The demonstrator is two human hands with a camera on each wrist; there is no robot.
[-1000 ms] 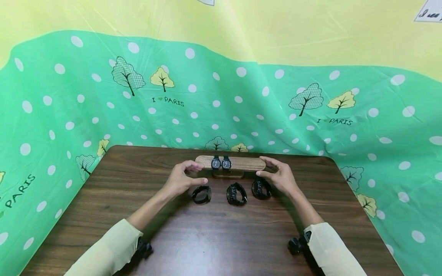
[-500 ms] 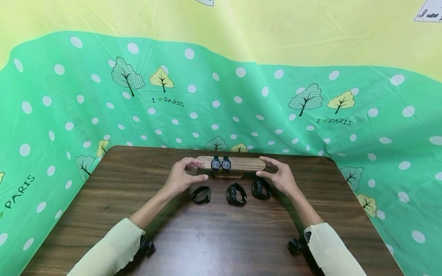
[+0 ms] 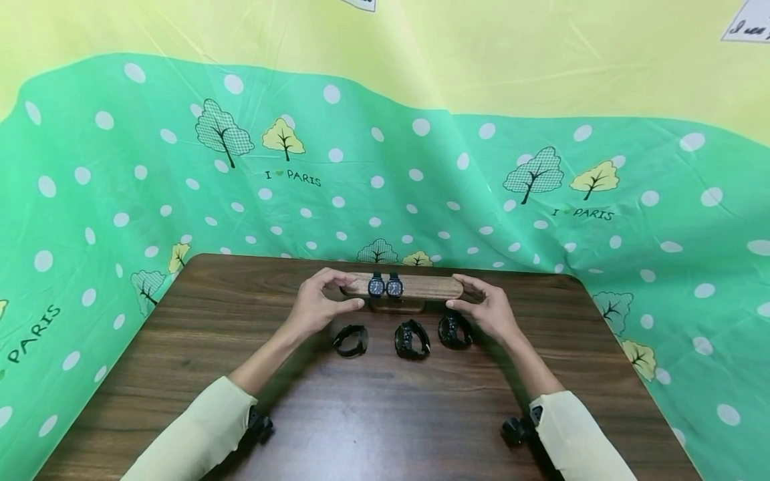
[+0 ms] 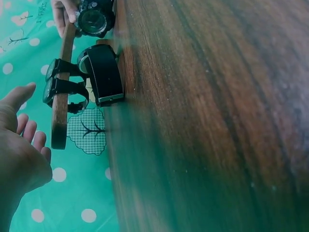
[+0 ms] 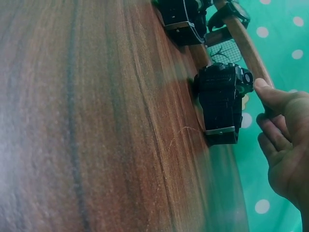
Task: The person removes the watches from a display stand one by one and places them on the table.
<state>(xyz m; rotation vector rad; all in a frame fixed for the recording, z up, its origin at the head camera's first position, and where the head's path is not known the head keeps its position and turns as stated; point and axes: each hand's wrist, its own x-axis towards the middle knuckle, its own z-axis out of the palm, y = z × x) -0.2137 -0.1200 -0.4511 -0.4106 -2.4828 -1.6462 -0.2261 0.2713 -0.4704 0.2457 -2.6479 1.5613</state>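
left hand (image 3: 317,304) open, curved beside wooden bar's (image 3: 421,286) left end; right hand (image 3: 486,308) pinching right end. two watches (image 3: 385,285) on bar, three (image 3: 411,337) on table (image 3: 373,414).

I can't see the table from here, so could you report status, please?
Left hand open at wooden stand's end; right hand grips other end. Three watches lie in front.

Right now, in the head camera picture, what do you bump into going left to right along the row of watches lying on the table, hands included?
Left hand → left watch → middle watch → right watch → right hand.
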